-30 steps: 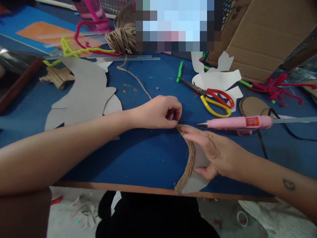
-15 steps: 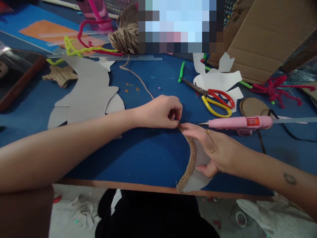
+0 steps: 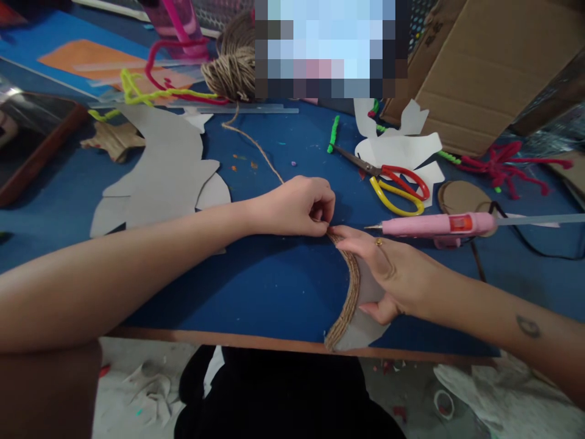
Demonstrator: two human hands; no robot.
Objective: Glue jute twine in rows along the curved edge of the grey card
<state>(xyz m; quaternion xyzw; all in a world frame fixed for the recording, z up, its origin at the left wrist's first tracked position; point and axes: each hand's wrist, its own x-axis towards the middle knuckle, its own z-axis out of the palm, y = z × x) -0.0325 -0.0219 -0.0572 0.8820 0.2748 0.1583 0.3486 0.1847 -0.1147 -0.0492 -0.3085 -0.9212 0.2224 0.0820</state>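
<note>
Blue worktable (image 3: 219, 336)'s a glorious mess right now, with a pink hot glue gun (image 3: 434, 225) lying just past my right hand and a twine ball (image 3: 228, 76) up top. Curved grey cardboard piece (image 3: 361, 334) sits at the table's front edge, rows of jute twine (image 3: 350, 299) glued along its rim. Looks like I'm on the twine-laying step, so the top end needs pressing tight. Right hand (image 3: 388, 268) lies spread across the cardboard, steadying it; left hand (image 3: 292, 207) curls narrow, fingertips (image 3: 321, 228) pinching the twine end.
</note>
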